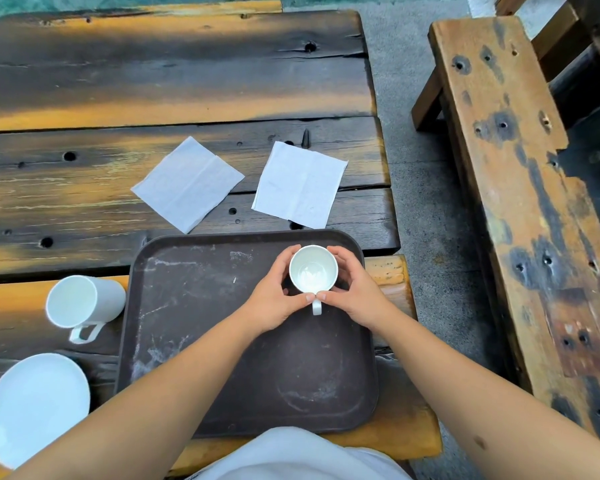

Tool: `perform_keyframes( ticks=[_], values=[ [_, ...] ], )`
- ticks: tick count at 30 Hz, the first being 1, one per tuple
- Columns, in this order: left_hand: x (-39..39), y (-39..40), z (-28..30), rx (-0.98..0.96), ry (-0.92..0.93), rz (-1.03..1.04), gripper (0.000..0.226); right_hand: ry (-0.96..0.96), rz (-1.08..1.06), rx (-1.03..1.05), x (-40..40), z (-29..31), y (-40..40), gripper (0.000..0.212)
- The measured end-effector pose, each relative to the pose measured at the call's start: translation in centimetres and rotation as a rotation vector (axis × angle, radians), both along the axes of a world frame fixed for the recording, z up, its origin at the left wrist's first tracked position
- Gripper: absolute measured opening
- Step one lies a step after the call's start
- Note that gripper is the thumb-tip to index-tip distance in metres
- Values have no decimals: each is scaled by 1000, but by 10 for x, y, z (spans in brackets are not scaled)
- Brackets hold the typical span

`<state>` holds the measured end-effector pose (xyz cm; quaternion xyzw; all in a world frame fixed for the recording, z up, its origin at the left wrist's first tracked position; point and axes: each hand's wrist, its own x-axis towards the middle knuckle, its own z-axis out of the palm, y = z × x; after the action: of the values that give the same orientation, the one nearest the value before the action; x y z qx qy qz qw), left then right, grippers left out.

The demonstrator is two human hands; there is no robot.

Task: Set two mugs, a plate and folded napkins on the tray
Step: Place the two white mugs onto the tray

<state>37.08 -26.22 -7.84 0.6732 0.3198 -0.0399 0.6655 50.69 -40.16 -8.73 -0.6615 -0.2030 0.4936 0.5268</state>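
Note:
A dark brown tray [201, 341] lies on the wooden table in front of me. In its far right corner stands a white mug [313, 270], upright, handle toward me. My left hand [274, 299] and my right hand [354, 292] cup it from both sides, thumbs meeting at the handle. A second white mug [84, 301] stands on the table left of the tray. A white plate [35, 408] lies at the near left. Two white napkins, one [187, 183] and another [300, 185], lie flat on the table beyond the tray.
The table [153, 81] of dark and orange planks stretches away and to the left. A worn wooden bench [520, 202] runs along the right, across a strip of grey floor [426, 185]. The table's right edge is close to the tray.

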Motion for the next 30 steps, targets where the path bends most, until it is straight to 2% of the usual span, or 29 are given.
perform_keyframes(
  ticks=[3,5,9,14,21,30],
  values=[
    [-3,0,7,108,57,-30,105,-173,62,-98,2,6,1,78],
    [-7,2,14,198,86,-56,109,-294,81,-177,2,12,0,88],
    [-23,4,29,449,117,-132,99,-530,126,-243,-5,32,-6,98],
    [-53,-2,48,795,317,-273,93,-952,402,-392,-29,56,-25,105],
    [-112,-25,64,1024,489,-373,103,-1091,566,-519,-77,71,-43,115],
    [-179,-55,85,1058,541,-321,109,-1147,609,-486,-128,74,-59,117]
  ],
)
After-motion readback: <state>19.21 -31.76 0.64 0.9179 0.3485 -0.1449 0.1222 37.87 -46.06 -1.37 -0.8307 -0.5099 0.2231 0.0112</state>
